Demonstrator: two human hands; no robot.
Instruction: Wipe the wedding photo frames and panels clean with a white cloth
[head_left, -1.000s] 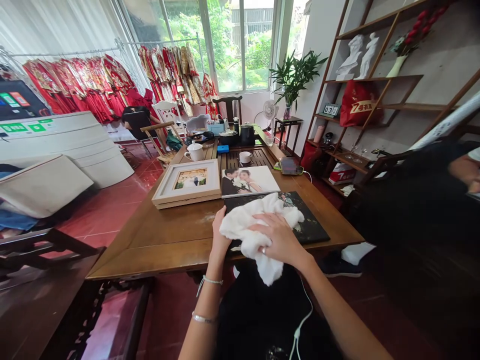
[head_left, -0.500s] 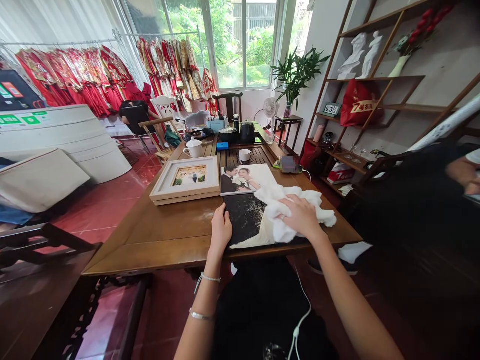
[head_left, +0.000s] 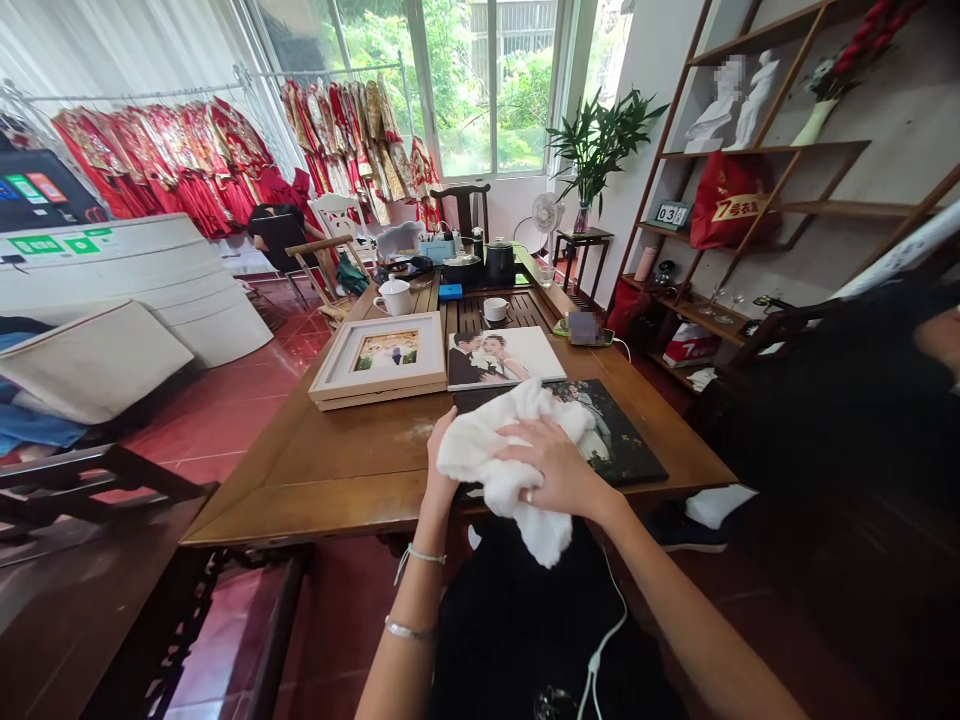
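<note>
A dark photo panel (head_left: 622, 440) lies at the near edge of the wooden table (head_left: 337, 470). My right hand (head_left: 551, 465) presses a white cloth (head_left: 495, 460) flat onto the panel's left part, fingers spread over it. Part of the cloth hangs over the table edge. My left hand (head_left: 439, 470) rests on the panel's left edge, mostly hidden behind the cloth, its fingers out of sight.
Behind the panel lie a white photo print (head_left: 502, 357) and a framed photo (head_left: 382, 358). A tea tray with cups and a kettle (head_left: 498, 262) stands farther back. Another person in black (head_left: 862, 400) sits at the right. Shelves line the right wall; red garments hang at the left.
My right hand has swept the cloth from the panel's right side back to its left side, uncovering the right part. My left hand stayed at the panel's left edge.
</note>
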